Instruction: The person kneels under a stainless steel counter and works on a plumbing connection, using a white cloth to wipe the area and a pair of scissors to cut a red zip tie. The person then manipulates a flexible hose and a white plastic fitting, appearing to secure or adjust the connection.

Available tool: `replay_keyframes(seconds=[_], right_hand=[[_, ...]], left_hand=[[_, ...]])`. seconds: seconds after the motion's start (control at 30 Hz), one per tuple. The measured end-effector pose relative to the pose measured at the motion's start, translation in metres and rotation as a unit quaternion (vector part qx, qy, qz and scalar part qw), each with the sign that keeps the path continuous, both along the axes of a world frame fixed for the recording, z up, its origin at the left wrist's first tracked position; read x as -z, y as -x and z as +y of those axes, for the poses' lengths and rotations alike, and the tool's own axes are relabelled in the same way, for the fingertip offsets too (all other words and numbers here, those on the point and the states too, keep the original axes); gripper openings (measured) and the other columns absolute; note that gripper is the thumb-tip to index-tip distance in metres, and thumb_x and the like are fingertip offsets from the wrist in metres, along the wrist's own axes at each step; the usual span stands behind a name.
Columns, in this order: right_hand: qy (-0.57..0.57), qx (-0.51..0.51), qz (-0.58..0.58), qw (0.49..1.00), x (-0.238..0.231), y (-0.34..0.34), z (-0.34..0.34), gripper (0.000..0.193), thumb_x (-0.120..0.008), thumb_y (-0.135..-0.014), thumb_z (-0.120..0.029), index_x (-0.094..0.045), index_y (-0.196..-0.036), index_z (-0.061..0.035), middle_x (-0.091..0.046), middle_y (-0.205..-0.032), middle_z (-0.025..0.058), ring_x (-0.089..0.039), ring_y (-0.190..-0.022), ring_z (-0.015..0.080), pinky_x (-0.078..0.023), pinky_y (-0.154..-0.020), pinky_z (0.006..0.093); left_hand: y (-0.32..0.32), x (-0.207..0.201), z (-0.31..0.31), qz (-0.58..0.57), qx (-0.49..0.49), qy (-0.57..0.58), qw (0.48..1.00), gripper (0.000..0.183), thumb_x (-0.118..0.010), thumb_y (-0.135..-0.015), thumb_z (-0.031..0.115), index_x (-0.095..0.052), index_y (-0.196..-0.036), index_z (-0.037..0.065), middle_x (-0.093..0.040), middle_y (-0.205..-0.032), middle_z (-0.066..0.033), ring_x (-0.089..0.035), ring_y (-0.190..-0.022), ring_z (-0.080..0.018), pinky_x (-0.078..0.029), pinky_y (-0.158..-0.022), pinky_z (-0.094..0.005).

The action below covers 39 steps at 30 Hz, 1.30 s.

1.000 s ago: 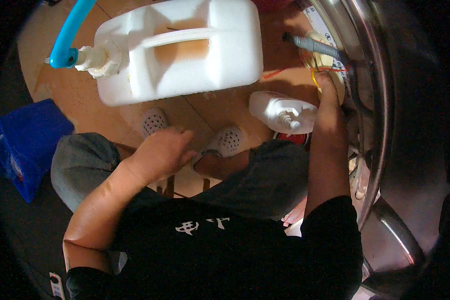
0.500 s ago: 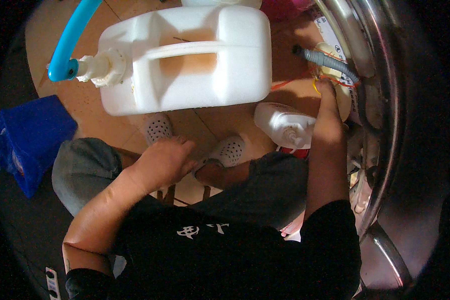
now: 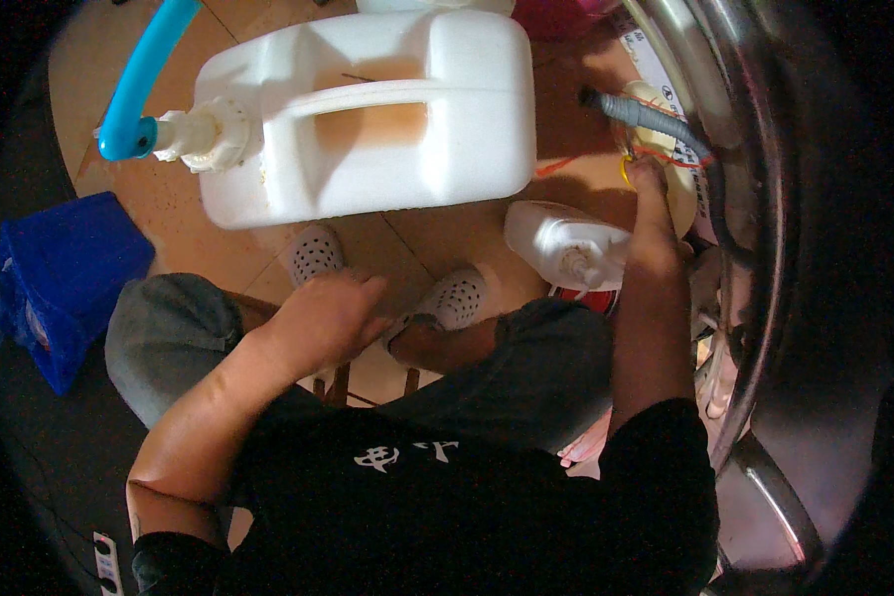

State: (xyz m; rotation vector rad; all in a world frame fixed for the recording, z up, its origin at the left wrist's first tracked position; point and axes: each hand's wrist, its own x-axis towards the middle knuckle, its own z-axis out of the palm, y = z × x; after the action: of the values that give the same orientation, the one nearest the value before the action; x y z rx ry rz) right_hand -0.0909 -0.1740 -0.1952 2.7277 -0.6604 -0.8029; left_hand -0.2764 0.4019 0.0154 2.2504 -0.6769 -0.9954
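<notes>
My left hand (image 3: 333,316) hangs over my lap, loosely bent, thumb and fingers apart and nothing visible in it. At the right, my right hand (image 3: 650,177) reaches down, closed on a small yellow loop (image 3: 627,170); the rest of that thing is hidden. Orange string (image 3: 687,159) lies around this hand. Just beyond it is a grey ribbed hose (image 3: 646,116). A large white plastic jug (image 3: 477,149) with a moulded handle lies ahead, and a bright blue tube (image 3: 139,94) joins its white cap fitting (image 3: 201,136). Beside my right forearm stands a smaller white bottle (image 3: 556,238).
Curved metal tubing (image 3: 780,199) runs along the right side. A blue bag (image 3: 74,268) lies at the left. A white power strip (image 3: 106,564) is at the lower left. My feet in white clogs (image 3: 457,298) rest on the tiled floor (image 3: 387,243).
My right hand has shifted very slightly at the yellow loop, and the orange string around it lies a little differently. The left hand stays where it was.
</notes>
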Motion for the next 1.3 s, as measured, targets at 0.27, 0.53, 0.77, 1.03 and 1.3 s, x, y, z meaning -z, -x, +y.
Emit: replay_keyframes(seconds=[0.27, 0.53, 0.77, 1.03, 1.3], right_hand=[[-0.052, -0.199, 0.003, 0.979, -0.061, 0.046, 0.045, 0.046, -0.060, -0.092, -0.038, -0.058, -0.135, -0.0221, -0.065, -0.127, 0.0118, -0.061, -0.116, 0.0350, -0.050, -0.097, 0.0456], [-0.113, -0.251, -0.022, 0.961, -0.147, 0.095, 0.103, 0.047, -0.067, -0.087, -0.031, -0.058, -0.133, -0.0254, -0.069, -0.109, 0.0152, -0.065, -0.099, 0.0376, -0.053, -0.084, 0.0471], [-0.212, -0.241, -0.169, 0.932, -0.241, 0.173, 0.158, 0.042, -0.065, -0.087, -0.023, -0.059, -0.128, -0.0145, -0.067, -0.114, 0.0162, -0.064, -0.100, 0.0402, -0.052, -0.085, 0.0482], [-0.284, -0.236, -0.218, 0.903, -0.337, 0.269, 0.246, 0.048, -0.067, -0.086, -0.021, -0.060, -0.132, -0.0119, -0.067, -0.118, 0.0168, -0.064, -0.104, 0.0384, -0.052, -0.088, 0.0470], [-0.310, -0.215, -0.186, 0.907, -0.325, 0.284, 0.265, 0.043, -0.066, -0.088, -0.023, -0.061, -0.129, -0.0138, -0.068, -0.116, 0.0173, -0.065, -0.105, 0.0377, -0.052, -0.089, 0.0448]], left_hand=[[0.002, -0.018, -0.014, 0.008, 0.011, -0.001, 1.000, 0.032, -0.067, -0.090, 0.030, -0.059, -0.106, 0.003, -0.066, -0.096, -0.0213, -0.062, -0.098, -0.0419, -0.050, -0.084, -0.0516], [0.010, -0.018, -0.031, -0.011, 0.074, 0.032, 0.997, 0.045, -0.066, -0.090, 0.029, -0.056, -0.128, 0.005, -0.067, -0.097, -0.0245, -0.062, -0.093, -0.0459, -0.050, -0.082, -0.0543], [0.016, -0.007, -0.060, -0.102, -0.018, 0.166, 0.981, 0.055, -0.067, -0.090, 0.023, -0.048, -0.137, 0.004, -0.063, -0.110, -0.0262, -0.060, -0.105, -0.0461, -0.050, -0.089, -0.0515], [0.020, -0.013, -0.090, -0.164, -0.243, 0.282, 0.913, 0.065, -0.069, -0.092, 0.020, -0.035, -0.145, 0.002, -0.049, -0.130, -0.0244, -0.061, -0.105, -0.0348, -0.052, -0.087, -0.0432], [0.008, 0.006, -0.066, 0.148, -0.305, 0.327, 0.882, 0.030, -0.051, -0.103, 0.027, -0.059, -0.110, -0.001, -0.063, -0.075, -0.0095, -0.060, -0.061, -0.0171, -0.052, -0.060, -0.0321]])
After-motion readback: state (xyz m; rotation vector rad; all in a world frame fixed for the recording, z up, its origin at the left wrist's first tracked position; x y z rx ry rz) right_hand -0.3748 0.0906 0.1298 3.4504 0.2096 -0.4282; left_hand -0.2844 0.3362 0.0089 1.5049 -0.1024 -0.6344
